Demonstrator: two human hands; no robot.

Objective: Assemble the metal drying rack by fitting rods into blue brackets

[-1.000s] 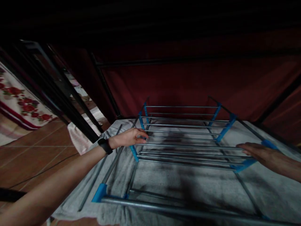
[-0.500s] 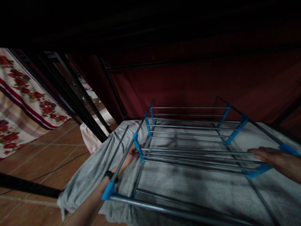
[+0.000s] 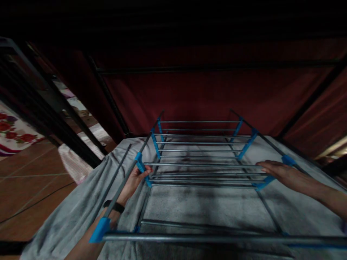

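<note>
A rack of grey metal tubes (image 3: 200,165) and blue plastic connectors (image 3: 245,144) lies on its side on a grey blanket. My left hand (image 3: 138,177) is closed at a blue connector on the rack's left side, thumb and fingertips at the left end of the uppermost crosswise tube. At that tube's other end is my right hand (image 3: 279,172), its fingers closed over the end beside the right-hand connector. My right fingertips are partly hidden. Several more crosswise tubes run just below, between the same connectors. A thicker tube (image 3: 195,237) spans the rack's near side.
The grey blanket (image 3: 195,206) covers the surface under the rack. Dark metal bars (image 3: 48,115) stand at the left, with a dark red cloth (image 3: 206,94) behind. A dark overhang crosses the top. Tiled floor (image 3: 32,180) with a cable lies at the left.
My view has swung right, so the rack appears farther left. The uppermost tube sits a little higher above those beneath it. Both hands stay at its ends, and my left fingers show more clearly.
</note>
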